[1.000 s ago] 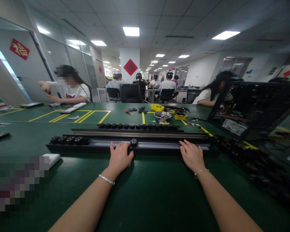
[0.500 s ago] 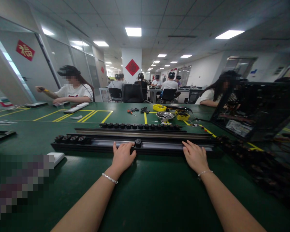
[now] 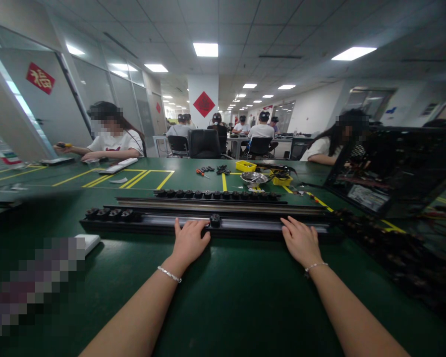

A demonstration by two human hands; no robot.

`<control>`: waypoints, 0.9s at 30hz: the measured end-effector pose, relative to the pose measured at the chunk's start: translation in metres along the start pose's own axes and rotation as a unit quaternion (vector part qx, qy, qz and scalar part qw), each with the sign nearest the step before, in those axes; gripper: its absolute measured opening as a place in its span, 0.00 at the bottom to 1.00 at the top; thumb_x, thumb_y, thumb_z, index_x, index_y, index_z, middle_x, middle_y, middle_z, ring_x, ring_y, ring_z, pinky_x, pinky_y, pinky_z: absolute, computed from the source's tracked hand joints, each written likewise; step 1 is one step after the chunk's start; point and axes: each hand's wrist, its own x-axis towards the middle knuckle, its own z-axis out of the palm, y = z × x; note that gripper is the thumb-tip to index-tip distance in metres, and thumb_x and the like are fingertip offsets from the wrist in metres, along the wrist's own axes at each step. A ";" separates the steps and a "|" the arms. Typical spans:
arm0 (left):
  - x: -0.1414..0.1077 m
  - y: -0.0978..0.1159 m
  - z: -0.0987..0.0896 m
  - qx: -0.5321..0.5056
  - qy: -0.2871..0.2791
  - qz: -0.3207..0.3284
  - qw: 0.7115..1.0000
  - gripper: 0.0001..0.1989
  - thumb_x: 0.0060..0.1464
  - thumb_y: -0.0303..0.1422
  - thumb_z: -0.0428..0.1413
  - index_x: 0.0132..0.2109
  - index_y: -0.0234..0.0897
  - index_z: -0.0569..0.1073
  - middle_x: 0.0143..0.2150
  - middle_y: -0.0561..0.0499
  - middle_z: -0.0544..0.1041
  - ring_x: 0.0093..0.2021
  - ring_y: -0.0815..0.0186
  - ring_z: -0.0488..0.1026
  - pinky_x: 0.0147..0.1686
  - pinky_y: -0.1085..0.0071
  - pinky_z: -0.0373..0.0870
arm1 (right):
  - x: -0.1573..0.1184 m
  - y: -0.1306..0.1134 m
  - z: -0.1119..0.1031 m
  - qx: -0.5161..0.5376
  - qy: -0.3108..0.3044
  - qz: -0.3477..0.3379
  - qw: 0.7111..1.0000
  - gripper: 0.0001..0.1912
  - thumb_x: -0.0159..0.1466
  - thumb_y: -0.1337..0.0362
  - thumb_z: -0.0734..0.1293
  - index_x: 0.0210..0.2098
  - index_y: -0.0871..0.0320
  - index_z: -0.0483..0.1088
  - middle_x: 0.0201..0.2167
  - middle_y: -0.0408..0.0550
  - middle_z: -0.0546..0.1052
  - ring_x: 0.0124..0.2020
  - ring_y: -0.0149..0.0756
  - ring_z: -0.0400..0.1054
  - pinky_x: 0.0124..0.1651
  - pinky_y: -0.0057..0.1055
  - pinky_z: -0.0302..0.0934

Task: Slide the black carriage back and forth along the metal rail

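1. While the table [image 3: 238, 302] lies as it did half a second ago, the black case [image 3: 412, 163] also holds its place at the far right, above a dark heap [image 3: 401, 258] (too dim to say of what).
2. Across on the left, a person [image 3: 115, 142] has changed pose: a second ago the two hands were close together, and now one arm is stretched outward. That does not affect the near rail.
3. The rail [image 3: 134, 230] has not visibly shifted on the table; a thinner strip [image 3: 223, 203] runs behind it.
4. The left hand [image 3: 189, 240] lies over the near edge, fingers spread and tips just beside the lone block; whether they touch it or pinch the edge, I cannot tell. The right hand [image 3: 301, 240] rests farther along, fingers apart and slack, with nothing visibly gripped.
5. The block [image 3: 215, 220] sits in the rail, between the hands but nearer the left. It seems to have edged slightly rightward, the left fingertips following; I judge that this leaves it near mid-rail, well apart from four blocks [image 3: 115, 214] at the left end.
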 end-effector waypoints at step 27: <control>0.001 0.005 0.000 0.005 -0.013 0.043 0.999 0.17 0.55 0.35 0.48 0.52 0.47 0.69 0.43 0.52 0.77 0.48 0.60 0.69 0.62 0.46 0.37 | -0.030 -0.096 0.003 0.111 0.006 -0.228 0.967 0.22 0.60 0.67 0.56 0.52 0.56 0.65 0.50 0.49 0.72 0.53 0.37 0.61 0.62 0.44 0.41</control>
